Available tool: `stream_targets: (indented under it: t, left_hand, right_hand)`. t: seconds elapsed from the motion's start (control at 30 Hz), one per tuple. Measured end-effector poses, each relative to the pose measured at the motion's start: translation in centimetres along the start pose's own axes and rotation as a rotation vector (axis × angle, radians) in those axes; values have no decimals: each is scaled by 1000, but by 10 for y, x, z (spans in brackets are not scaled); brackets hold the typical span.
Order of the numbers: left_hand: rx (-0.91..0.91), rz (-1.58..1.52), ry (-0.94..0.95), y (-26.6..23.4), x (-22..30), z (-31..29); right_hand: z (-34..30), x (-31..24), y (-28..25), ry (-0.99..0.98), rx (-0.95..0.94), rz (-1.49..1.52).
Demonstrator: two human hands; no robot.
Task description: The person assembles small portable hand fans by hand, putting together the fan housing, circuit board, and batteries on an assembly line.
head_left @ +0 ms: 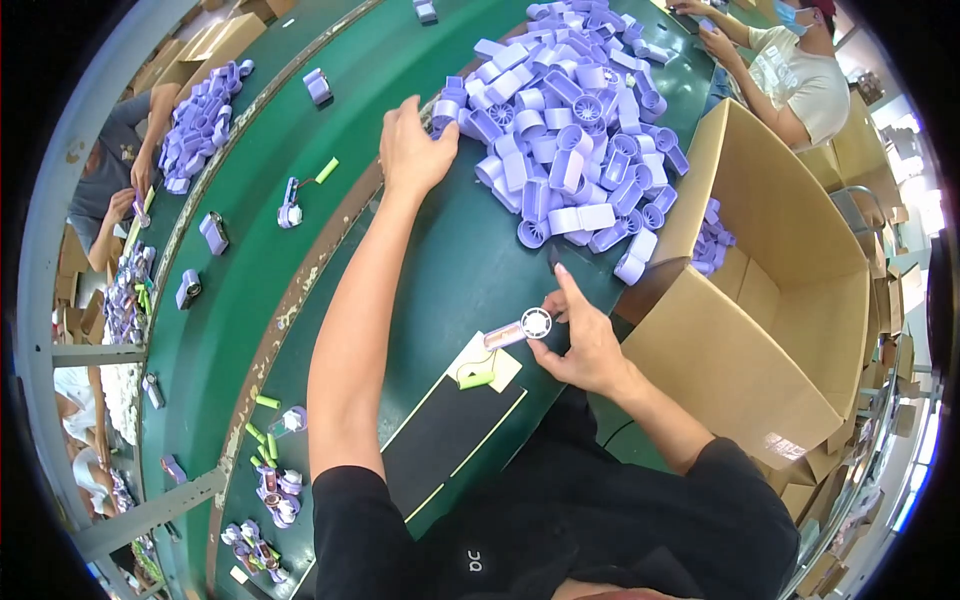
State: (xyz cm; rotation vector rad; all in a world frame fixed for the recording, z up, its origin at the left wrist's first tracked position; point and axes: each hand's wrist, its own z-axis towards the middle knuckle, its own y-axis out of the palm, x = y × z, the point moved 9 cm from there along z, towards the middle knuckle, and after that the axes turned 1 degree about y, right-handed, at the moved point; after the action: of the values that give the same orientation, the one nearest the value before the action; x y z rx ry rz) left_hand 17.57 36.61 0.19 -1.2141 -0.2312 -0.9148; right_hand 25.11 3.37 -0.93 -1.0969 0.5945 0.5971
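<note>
My left hand (pixel 415 150) reaches to the left edge of a heap of lavender plastic casings (pixel 560 130), thumb and fingers apart beside one casing; I cannot make out whether it touches it. My right hand (pixel 592 345) has thumb and fingers closed at the side of a small handheld-fan assembly (pixel 536 323) with a white round fan end, its index finger stretched upward. The assembly's narrow body rests over a pale yellow pad (pixel 508 368). A thin wire joins it to a bright green battery cell (pixel 477 380) on that pad.
A large open cardboard box (pixel 770 240) with some casings stands at the right. Left of my arm runs a green conveyor belt (pixel 260 290) carrying scattered fan parts. Fan assemblies (pixel 278 495) and green cells lie at lower left. Co-workers sit across the belt and at upper right (pixel 800 90).
</note>
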Motion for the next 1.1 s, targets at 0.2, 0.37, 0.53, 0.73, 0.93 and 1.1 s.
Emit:
stream_targets:
  t: [0.2, 0.37, 0.53, 0.73, 0.93, 1.1]
  left_hand:
    - [-236, -72, -420, 31, -13, 21]
    - [176, -403, -143, -26, -30, -15]
    - [254, -1333, -191, -114, -14, -76]
    - [358, -1568, -570, -170, -80, -205]
    - [222, -1583, -793, -148, -63, -294]
    - [175, -1335, -863, -140, -45, -314]
  right_hand:
    - [-3, -8, -1, 79, -76, -18]
    - [9, -13, 1, 19, -111, -32]
    - [13, -1, -6, 103, -58, 49]
    - [21, -1, 10, 119, -37, 216]
    - [30, -24, 1, 71, -38, 234]
    - [46, -38, -3, 49, -2, 345]
